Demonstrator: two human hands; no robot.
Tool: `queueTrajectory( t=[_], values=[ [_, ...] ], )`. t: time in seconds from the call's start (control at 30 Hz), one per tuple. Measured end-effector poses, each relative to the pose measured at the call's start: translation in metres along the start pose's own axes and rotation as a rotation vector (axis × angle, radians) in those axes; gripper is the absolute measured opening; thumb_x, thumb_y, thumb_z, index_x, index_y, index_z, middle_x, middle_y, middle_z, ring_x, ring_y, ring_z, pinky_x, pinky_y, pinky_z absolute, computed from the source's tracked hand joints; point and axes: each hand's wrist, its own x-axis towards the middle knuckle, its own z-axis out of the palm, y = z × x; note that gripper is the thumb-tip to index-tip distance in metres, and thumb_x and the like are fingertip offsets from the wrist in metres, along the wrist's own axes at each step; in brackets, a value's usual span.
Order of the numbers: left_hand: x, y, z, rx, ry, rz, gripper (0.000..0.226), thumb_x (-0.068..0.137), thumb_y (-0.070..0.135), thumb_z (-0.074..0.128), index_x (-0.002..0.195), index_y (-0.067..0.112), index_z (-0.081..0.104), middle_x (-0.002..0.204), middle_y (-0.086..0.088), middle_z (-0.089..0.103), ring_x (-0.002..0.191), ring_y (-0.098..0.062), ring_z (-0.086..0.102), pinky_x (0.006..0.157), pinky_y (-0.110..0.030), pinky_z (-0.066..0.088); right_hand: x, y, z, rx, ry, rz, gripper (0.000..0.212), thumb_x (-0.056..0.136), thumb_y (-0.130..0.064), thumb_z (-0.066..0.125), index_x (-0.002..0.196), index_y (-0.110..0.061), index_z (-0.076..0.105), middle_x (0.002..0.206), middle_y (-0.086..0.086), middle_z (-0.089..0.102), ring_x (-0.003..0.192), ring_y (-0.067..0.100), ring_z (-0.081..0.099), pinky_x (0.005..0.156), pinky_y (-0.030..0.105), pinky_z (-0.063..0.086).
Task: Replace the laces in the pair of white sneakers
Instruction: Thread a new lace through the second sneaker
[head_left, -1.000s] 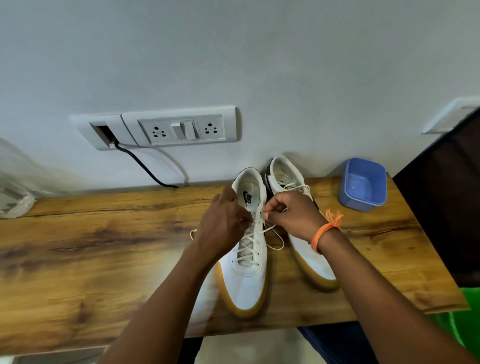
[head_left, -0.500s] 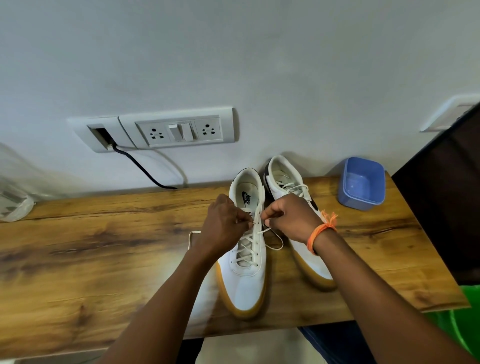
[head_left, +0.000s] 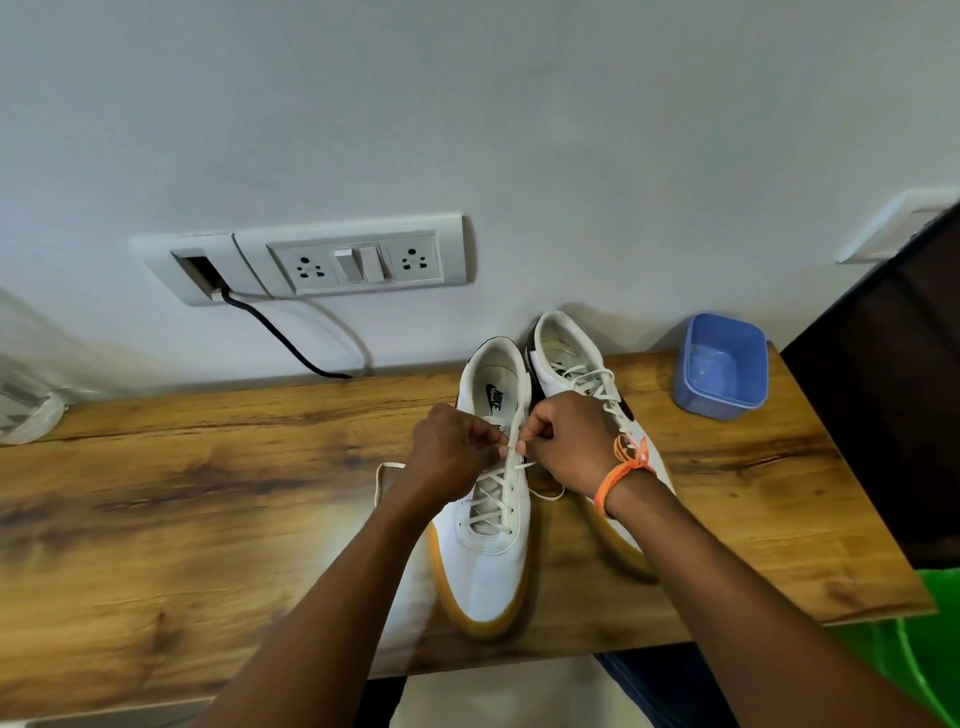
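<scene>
Two white sneakers with tan soles stand side by side on the wooden table (head_left: 156, 519), toes toward me. The left sneaker (head_left: 483, 566) is laced through its lower eyelets with a white lace (head_left: 488, 506). My left hand (head_left: 452, 452) and my right hand (head_left: 569, 441) meet above its upper eyelets, each pinching a part of that lace. One loose lace end loops onto the table at the left, another at the right. The right sneaker (head_left: 571, 358) stands behind my right hand, laced, partly hidden by my wrist.
A blue plastic tub (head_left: 722, 364) sits at the table's back right corner. A wall socket panel (head_left: 358, 257) with a black cable (head_left: 280, 332) is above the table. A dark panel stands at the right, and a clear bag lies at the far left.
Both hands have stayed at the left sneaker's upper eyelets, shifting only slightly while working the lace. The sneakers have not moved.
</scene>
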Motion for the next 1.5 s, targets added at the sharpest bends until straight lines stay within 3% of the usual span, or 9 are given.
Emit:
queueTrajectory(
  t=[0.17, 0.3, 0.43, 0.6, 0.83, 1.1, 1.27, 1.4, 1.5],
  values=[
    [-0.001, 0.004, -0.005, 0.232, 0.035, 0.031, 0.011, 0.082, 0.034, 0.077, 0.091, 0.028, 0.079, 0.094, 0.005, 0.069, 0.1, -0.017, 0.055, 0.092, -0.036, 0.043, 0.008, 0.011, -0.021, -0.115, -0.062, 0.049, 0.02, 0.088, -0.009, 0.056, 0.08, -0.015, 0.073, 0.092, 0.001, 0.072, 0.09, 0.021, 0.065, 0.08, 0.031, 0.051],
    [-0.001, 0.004, -0.007, 0.246, -0.026, 0.056, 0.007, 0.083, 0.033, 0.076, 0.086, 0.028, 0.079, 0.083, 0.011, 0.068, 0.094, -0.013, 0.054, 0.093, -0.036, 0.04, 0.018, 0.041, -0.063, -0.062, 0.208, 0.261, 0.024, 0.089, -0.003, 0.05, 0.086, 0.001, 0.073, 0.093, 0.019, 0.071, 0.093, 0.036, 0.064, 0.08, 0.033, 0.049],
    [0.001, 0.003, -0.007, 0.242, -0.053, 0.049, 0.006, 0.083, 0.033, 0.076, 0.086, 0.028, 0.078, 0.079, 0.012, 0.063, 0.094, -0.015, 0.055, 0.093, -0.036, 0.04, 0.015, 0.045, -0.074, 0.326, 0.463, 0.376, 0.026, 0.089, -0.007, 0.042, 0.075, 0.004, 0.061, 0.08, 0.024, 0.067, 0.072, 0.038, 0.066, 0.071, 0.048, 0.057],
    [0.0, 0.005, -0.007, 0.165, -0.078, 0.003, 0.003, 0.083, 0.028, 0.077, 0.084, 0.025, 0.078, 0.079, 0.01, 0.065, 0.103, -0.022, 0.056, 0.094, -0.04, 0.043, 0.003, -0.002, -0.041, 0.571, 0.206, 0.255, 0.022, 0.092, -0.004, 0.042, 0.075, -0.011, 0.053, 0.079, 0.016, 0.068, 0.052, 0.025, 0.064, 0.049, 0.034, 0.052],
    [-0.001, 0.007, -0.008, 0.099, -0.101, -0.014, 0.004, 0.084, 0.021, 0.076, 0.08, 0.023, 0.077, 0.069, 0.009, 0.06, 0.09, -0.021, 0.057, 0.095, -0.044, 0.046, -0.002, -0.004, -0.006, 0.135, 0.016, -0.066, 0.012, 0.078, -0.002, 0.063, 0.077, -0.013, 0.066, 0.075, 0.001, 0.068, 0.068, 0.017, 0.065, 0.066, 0.029, 0.054],
    [-0.002, 0.008, -0.01, 0.094, -0.107, -0.028, 0.003, 0.084, 0.02, 0.076, 0.082, 0.021, 0.078, 0.087, -0.004, 0.073, 0.097, -0.025, 0.064, 0.093, -0.044, 0.049, -0.001, 0.0, 0.002, -0.018, 0.005, -0.148, 0.02, 0.07, -0.006, 0.081, 0.069, -0.022, 0.068, 0.071, -0.009, 0.065, 0.065, 0.006, 0.058, 0.059, 0.015, 0.04],
    [0.0, 0.003, -0.015, 0.197, -0.09, -0.074, 0.03, 0.08, 0.034, 0.077, 0.058, 0.051, 0.066, 0.095, 0.003, 0.069, 0.105, -0.028, 0.056, 0.091, -0.047, 0.05, 0.008, 0.018, -0.036, 0.14, 0.272, 0.018, 0.028, 0.069, 0.0, 0.076, 0.06, -0.024, 0.063, 0.061, -0.013, 0.061, 0.059, -0.002, 0.055, 0.054, 0.011, 0.039],
    [0.001, 0.003, -0.021, 0.17, -0.152, -0.041, 0.007, 0.085, 0.028, 0.074, 0.086, 0.033, 0.079, 0.091, 0.004, 0.072, 0.108, -0.028, 0.056, 0.096, -0.047, 0.048, 0.01, 0.049, -0.076, 0.296, 0.578, 0.251, 0.014, 0.075, -0.003, 0.072, 0.071, -0.014, 0.065, 0.07, 0.006, 0.069, 0.061, 0.018, 0.067, 0.062, 0.024, 0.055],
    [-0.002, 0.006, -0.031, -0.017, -0.159, -0.03, 0.009, 0.088, 0.022, 0.071, 0.086, 0.023, 0.08, 0.084, -0.002, 0.072, 0.09, -0.025, 0.063, 0.082, -0.036, 0.053, 0.007, 0.044, -0.075, 0.529, 0.523, 0.289, 0.019, 0.082, 0.006, 0.061, 0.077, -0.012, 0.064, 0.072, 0.014, 0.068, 0.055, 0.021, 0.069, 0.058, 0.035, 0.061]
  ],
)
